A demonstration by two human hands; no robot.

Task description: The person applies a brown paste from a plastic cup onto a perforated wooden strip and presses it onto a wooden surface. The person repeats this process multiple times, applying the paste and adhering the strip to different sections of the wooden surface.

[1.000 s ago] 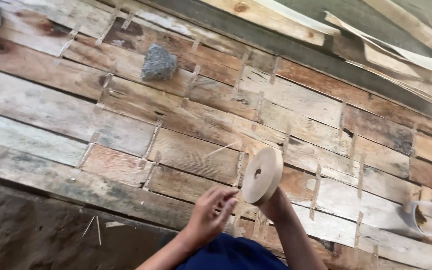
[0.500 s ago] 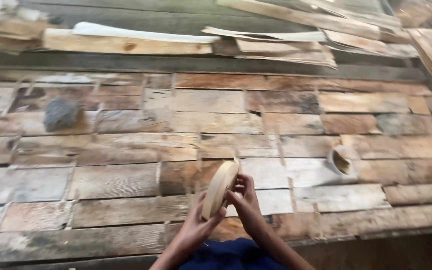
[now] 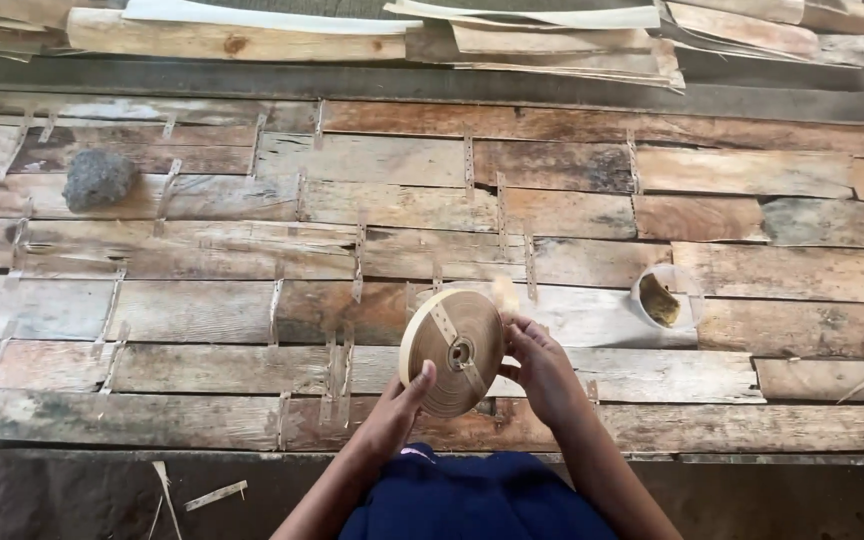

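- My left hand (image 3: 392,405) grips the roll of tan tape (image 3: 453,351) from below, thumb pressed against its flat face, the other fingers hidden behind it.
- My right hand (image 3: 542,365) closes on the roll's right edge, fingertips (image 3: 512,330) pinching at the rim where a loose end seems to lift; it is blurred there, so I cannot tell for sure.
- The roll stands upright between my two hands, its flat face turned toward me and its core hole pointing at me, so its axis runs from me outward over the boards.
- Both hands touch it; the right one is nearer the upper rim, the left nearer the bottom.
- Just beyond my right fingers a small white cup (image 3: 664,297) sits on the plank table (image 3: 202,310).
- Well off to the left of my left hand lies a grey stone (image 3: 98,179).
- Short tape strips (image 3: 359,262) bridge the seams between planks, ahead of my fingers.
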